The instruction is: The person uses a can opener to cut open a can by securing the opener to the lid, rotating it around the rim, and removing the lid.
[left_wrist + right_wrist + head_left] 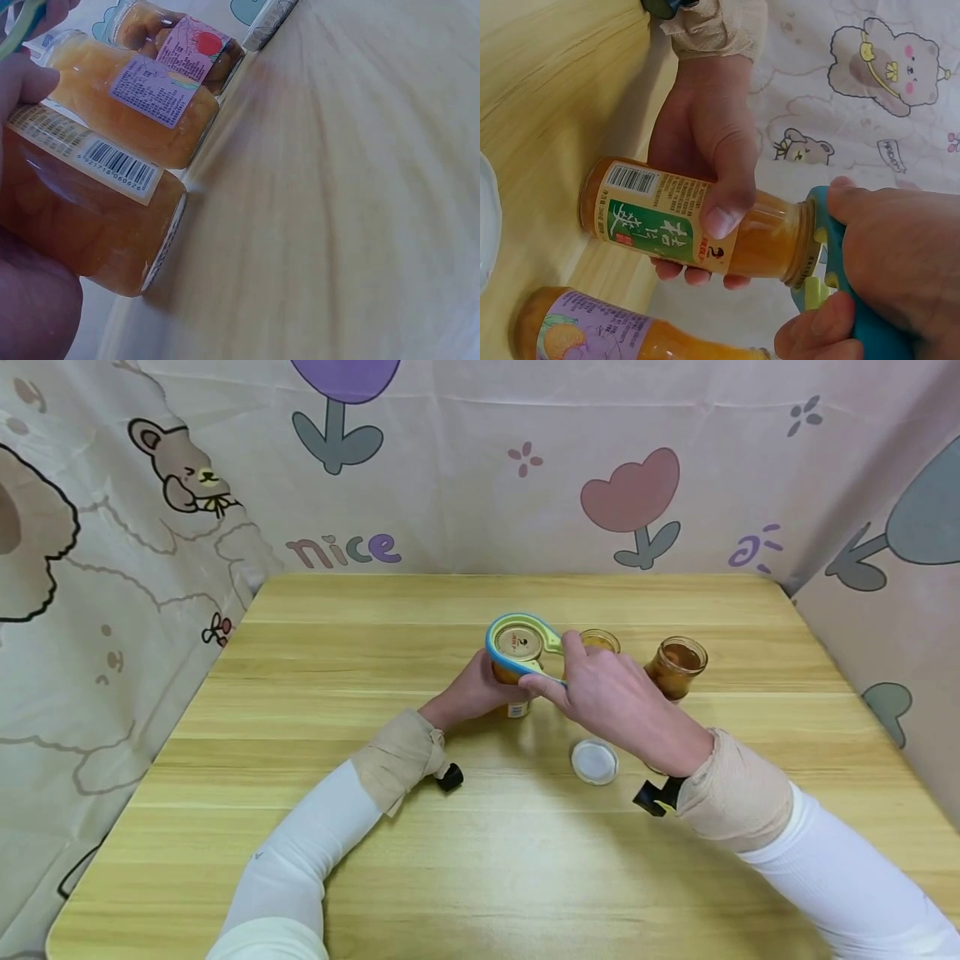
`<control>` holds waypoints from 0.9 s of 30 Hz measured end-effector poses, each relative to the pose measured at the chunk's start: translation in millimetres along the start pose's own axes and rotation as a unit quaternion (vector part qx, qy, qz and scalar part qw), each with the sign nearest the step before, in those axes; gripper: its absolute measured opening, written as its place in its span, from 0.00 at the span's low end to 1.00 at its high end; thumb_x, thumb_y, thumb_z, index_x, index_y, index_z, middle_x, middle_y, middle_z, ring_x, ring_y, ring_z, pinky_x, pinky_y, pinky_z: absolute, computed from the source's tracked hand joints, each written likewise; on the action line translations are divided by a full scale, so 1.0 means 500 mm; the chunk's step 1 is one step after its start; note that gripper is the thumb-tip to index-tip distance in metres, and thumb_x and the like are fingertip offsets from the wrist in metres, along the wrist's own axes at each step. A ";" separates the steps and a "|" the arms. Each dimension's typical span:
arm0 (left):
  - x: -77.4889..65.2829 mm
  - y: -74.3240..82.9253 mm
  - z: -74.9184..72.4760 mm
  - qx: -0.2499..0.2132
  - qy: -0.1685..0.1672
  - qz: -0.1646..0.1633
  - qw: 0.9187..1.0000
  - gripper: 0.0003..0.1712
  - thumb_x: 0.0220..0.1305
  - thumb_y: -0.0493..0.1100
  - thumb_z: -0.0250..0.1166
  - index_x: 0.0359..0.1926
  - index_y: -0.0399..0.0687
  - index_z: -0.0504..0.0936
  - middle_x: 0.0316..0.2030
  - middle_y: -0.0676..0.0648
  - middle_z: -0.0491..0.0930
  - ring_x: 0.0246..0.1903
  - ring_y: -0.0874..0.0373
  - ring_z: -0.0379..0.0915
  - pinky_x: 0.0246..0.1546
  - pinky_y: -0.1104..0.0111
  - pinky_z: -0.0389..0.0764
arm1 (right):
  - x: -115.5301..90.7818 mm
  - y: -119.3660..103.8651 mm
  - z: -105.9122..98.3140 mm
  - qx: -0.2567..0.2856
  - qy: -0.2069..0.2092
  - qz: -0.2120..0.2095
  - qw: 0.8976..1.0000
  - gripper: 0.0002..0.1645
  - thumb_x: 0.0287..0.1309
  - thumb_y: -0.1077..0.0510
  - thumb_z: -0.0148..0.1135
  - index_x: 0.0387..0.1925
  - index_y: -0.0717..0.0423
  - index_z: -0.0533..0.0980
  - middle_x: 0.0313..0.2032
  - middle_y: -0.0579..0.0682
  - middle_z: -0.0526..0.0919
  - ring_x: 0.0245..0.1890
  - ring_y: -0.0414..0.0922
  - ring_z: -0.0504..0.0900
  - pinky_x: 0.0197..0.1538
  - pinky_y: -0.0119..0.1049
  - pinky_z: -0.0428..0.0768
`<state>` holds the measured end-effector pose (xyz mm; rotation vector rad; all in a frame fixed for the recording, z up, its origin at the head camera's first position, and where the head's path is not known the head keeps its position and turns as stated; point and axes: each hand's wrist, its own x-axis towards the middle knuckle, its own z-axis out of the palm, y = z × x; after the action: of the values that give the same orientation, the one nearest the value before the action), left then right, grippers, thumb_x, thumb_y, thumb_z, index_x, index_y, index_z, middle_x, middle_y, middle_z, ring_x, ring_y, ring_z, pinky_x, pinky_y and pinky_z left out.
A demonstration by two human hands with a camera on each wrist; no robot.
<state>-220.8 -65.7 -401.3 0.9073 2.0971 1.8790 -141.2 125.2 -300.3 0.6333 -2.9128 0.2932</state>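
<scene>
My left hand (480, 689) grips a glass jar of orange fruit (769, 232) round its labelled body, thumb across the front in the right wrist view. The jar stands upright on the wooden table, its printed lid (519, 643) facing up. A blue and light-green jar opener (497, 658) loops round that lid. My right hand (618, 693) holds the opener's handles, fingers curled about them. Beside the gripped jar is a jar with a purple label (592, 330), partly hidden by my right hand in the head view.
A glass jar with darker contents (677, 667) stands to the right, its mouth uncovered. A white round lid (595, 762) lies on the table (315, 635) in front of the jars. Patterned cloth (465, 485) hangs behind the table and at both sides.
</scene>
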 end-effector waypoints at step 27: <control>-0.009 0.035 -0.005 -0.020 -0.031 -0.006 0.999 0.38 0.52 0.29 0.69 0.63 0.40 0.62 0.55 0.39 0.70 0.52 0.51 0.67 0.60 0.59 0.67 | 0.009 0.020 0.002 0.046 -0.031 -0.027 0.998 0.39 0.61 0.25 0.43 0.40 0.58 0.63 0.15 0.47 0.68 0.11 0.42 0.68 0.13 0.33 0.67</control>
<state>-213.0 -70.1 -385.1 0.9302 2.0174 1.8547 -149.5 132.1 -301.8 0.7460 -2.9502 0.4115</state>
